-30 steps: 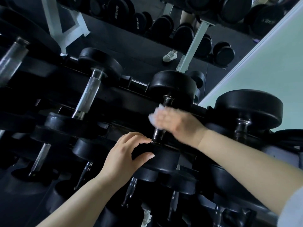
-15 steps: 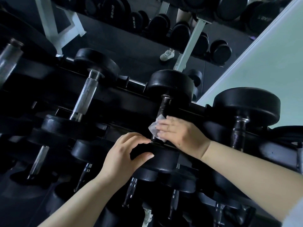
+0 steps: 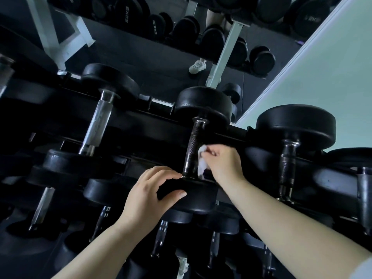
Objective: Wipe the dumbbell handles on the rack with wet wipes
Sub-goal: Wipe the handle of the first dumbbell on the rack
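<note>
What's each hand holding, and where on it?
Right hand pinches the bunched wipe by its upper part, beside the middle dumbbell's handle. Left hand grips the rim of that dumbbell's near head.

Beyond the near weights, we see a dark matte floor (image 3: 141, 63) stretching away toward the top. On it stands a white lace-up sneaker (image 3: 197, 66), and above it, partly hidden, a person's bare lower leg (image 3: 214, 17). A pale grey metal upright post (image 3: 225, 51) rises just beside the sneaker, and a white angled metal frame (image 3: 52, 37) stands at the upper left. Between them a far row of round black weights (image 3: 213, 40) sits on a second shelf, some with pale printed markings (image 3: 126, 17) too skewed for us to read reliably. A smooth pale green wall (image 3: 322, 81) fills the right side, edged by a thin white strip (image 3: 289, 63).
</note>
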`<action>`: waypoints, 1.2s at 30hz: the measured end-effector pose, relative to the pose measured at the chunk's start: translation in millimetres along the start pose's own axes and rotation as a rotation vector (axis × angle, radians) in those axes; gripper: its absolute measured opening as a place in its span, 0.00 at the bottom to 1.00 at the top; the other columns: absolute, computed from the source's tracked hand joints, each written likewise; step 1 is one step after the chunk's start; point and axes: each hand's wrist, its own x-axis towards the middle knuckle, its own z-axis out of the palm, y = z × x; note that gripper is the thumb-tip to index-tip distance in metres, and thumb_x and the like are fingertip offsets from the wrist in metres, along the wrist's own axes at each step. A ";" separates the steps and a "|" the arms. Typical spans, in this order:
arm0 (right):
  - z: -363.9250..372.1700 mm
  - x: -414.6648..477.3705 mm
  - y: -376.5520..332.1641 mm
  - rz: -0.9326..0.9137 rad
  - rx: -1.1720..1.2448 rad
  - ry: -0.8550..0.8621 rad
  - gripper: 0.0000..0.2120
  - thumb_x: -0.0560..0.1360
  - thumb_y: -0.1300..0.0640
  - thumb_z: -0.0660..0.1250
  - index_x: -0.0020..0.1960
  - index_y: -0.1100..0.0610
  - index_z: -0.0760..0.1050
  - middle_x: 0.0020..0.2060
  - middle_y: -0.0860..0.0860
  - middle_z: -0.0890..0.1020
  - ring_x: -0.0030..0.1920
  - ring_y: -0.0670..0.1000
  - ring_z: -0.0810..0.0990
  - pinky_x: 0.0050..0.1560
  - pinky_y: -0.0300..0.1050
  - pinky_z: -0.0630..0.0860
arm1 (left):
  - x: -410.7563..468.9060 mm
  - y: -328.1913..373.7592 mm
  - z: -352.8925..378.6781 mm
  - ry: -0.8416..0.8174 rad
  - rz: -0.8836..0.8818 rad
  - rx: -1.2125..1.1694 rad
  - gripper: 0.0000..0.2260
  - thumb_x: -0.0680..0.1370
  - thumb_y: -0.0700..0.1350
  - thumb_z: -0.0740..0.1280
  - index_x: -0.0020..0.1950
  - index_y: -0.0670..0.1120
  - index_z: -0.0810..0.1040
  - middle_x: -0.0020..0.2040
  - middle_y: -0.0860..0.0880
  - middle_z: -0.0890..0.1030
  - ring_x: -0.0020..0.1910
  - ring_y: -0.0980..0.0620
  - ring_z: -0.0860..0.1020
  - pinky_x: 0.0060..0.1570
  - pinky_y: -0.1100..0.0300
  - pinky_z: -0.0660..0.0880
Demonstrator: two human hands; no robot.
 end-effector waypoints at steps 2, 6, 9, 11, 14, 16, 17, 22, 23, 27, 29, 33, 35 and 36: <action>-0.8 16.6 -13.0 0.009 0.039 0.105 0.10 0.75 0.60 0.62 0.37 0.58 0.79 0.23 0.46 0.74 0.33 0.46 0.72 0.34 0.36 0.67 | 0.2 -0.1 -0.8 -0.002 0.006 0.000 0.16 0.66 0.61 0.63 0.51 0.59 0.72 0.52 0.71 0.72 0.52 0.64 0.71 0.53 0.76 0.64; 4.3 0.7 -4.2 0.028 0.143 0.093 0.05 0.74 0.61 0.65 0.41 0.55 0.77 0.27 0.43 0.75 0.32 0.41 0.74 0.37 0.36 0.68 | -0.7 0.5 -1.6 0.001 0.012 0.000 0.17 0.66 0.61 0.63 0.51 0.59 0.72 0.53 0.70 0.72 0.51 0.63 0.72 0.52 0.74 0.66; 6.7 -11.6 3.3 0.021 0.187 0.026 0.06 0.72 0.62 0.67 0.38 0.54 0.77 0.33 0.49 0.79 0.36 0.41 0.77 0.37 0.29 0.70 | -0.5 0.6 -1.5 0.010 0.009 -0.001 0.16 0.66 0.61 0.63 0.51 0.58 0.73 0.52 0.68 0.74 0.51 0.63 0.73 0.52 0.75 0.66; 5.0 6.6 -3.3 0.041 0.228 0.093 0.08 0.72 0.62 0.66 0.37 0.52 0.76 0.37 0.49 0.79 0.41 0.45 0.76 0.38 0.27 0.68 | -0.2 1.0 -1.5 0.007 0.011 -0.003 0.16 0.65 0.61 0.64 0.51 0.58 0.73 0.50 0.65 0.76 0.51 0.63 0.73 0.52 0.76 0.65; 5.6 24.3 -13.2 0.085 0.330 0.168 0.04 0.73 0.59 0.66 0.40 0.53 0.74 0.35 0.42 0.74 0.39 0.42 0.74 0.36 0.26 0.68 | 0.1 1.8 -1.8 0.000 0.007 -0.008 0.17 0.65 0.61 0.63 0.51 0.58 0.72 0.54 0.65 0.73 0.52 0.63 0.72 0.52 0.75 0.65; 8.2 13.1 -5.4 0.034 0.275 0.134 0.02 0.73 0.59 0.67 0.41 0.54 0.75 0.33 0.41 0.74 0.36 0.39 0.73 0.34 0.23 0.68 | 0.2 1.4 -1.5 0.005 0.013 -0.002 0.17 0.65 0.61 0.64 0.51 0.58 0.73 0.55 0.64 0.72 0.51 0.62 0.73 0.52 0.74 0.67; 9.2 4.4 2.2 0.007 0.250 0.086 0.04 0.73 0.60 0.67 0.40 0.54 0.75 0.32 0.41 0.75 0.35 0.39 0.73 0.35 0.23 0.68 | 0.1 1.3 -1.4 0.012 0.016 -0.001 0.17 0.65 0.61 0.64 0.51 0.58 0.73 0.54 0.64 0.73 0.50 0.61 0.73 0.52 0.74 0.67; -1.9 4.3 -8.2 -0.395 -0.004 0.130 0.04 0.69 0.69 0.67 0.40 0.66 0.81 0.38 0.48 0.78 0.35 0.41 0.72 0.42 0.19 0.66 | 0.3 4.2 -2.7 0.023 0.022 0.000 0.17 0.65 0.61 0.63 0.51 0.58 0.72 0.47 0.66 0.74 0.50 0.60 0.73 0.51 0.74 0.67; -1.1 14.0 -15.4 -0.555 -0.073 0.201 0.04 0.67 0.71 0.67 0.39 0.67 0.81 0.37 0.50 0.79 0.36 0.43 0.73 0.44 0.18 0.65 | 0.5 4.6 -3.0 0.023 0.019 -0.002 0.17 0.65 0.61 0.63 0.51 0.58 0.72 0.48 0.66 0.74 0.50 0.60 0.73 0.51 0.75 0.66; 16.0 33.6 -14.3 -0.790 -0.234 0.263 0.03 0.64 0.70 0.69 0.34 0.66 0.81 0.34 0.58 0.81 0.40 0.49 0.75 0.46 0.28 0.67 | -3.0 2.0 -4.9 0.003 0.014 0.008 0.20 0.65 0.62 0.63 0.55 0.59 0.71 0.50 0.67 0.71 0.53 0.62 0.71 0.50 0.76 0.66; 17.6 22.6 -2.6 -0.769 -0.289 0.177 0.03 0.64 0.68 0.69 0.34 0.64 0.81 0.34 0.57 0.81 0.36 0.55 0.77 0.42 0.36 0.72 | -7.2 -2.8 -7.1 -0.013 -0.011 -0.019 0.22 0.64 0.62 0.63 0.57 0.62 0.69 0.53 0.71 0.69 0.55 0.67 0.69 0.50 0.77 0.65; 11.7 13.0 -5.8 -1.012 -0.489 -0.181 0.05 0.60 0.63 0.67 0.28 0.56 0.81 0.29 0.51 0.80 0.29 0.53 0.77 0.31 0.33 0.71 | -14.1 -10.8 -8.1 0.002 -0.015 -0.057 0.23 0.64 0.61 0.64 0.58 0.61 0.70 0.57 0.75 0.64 0.56 0.73 0.67 0.53 0.80 0.62; 11.1 33.0 -16.3 -1.115 -0.645 -0.170 0.10 0.63 0.59 0.62 0.28 0.53 0.80 0.27 0.50 0.79 0.27 0.52 0.77 0.26 0.35 0.71 | -13.8 -10.6 -8.6 -0.007 -0.028 -0.069 0.23 0.64 0.62 0.64 0.58 0.61 0.69 0.57 0.76 0.64 0.56 0.73 0.67 0.53 0.80 0.62; 9.9 45.0 -21.2 -1.099 -0.676 -0.118 0.11 0.63 0.60 0.60 0.28 0.54 0.80 0.27 0.50 0.79 0.27 0.52 0.77 0.24 0.33 0.71 | -13.5 -9.9 -9.3 -0.012 -0.036 -0.068 0.23 0.63 0.62 0.64 0.58 0.62 0.69 0.57 0.76 0.64 0.56 0.73 0.67 0.52 0.80 0.62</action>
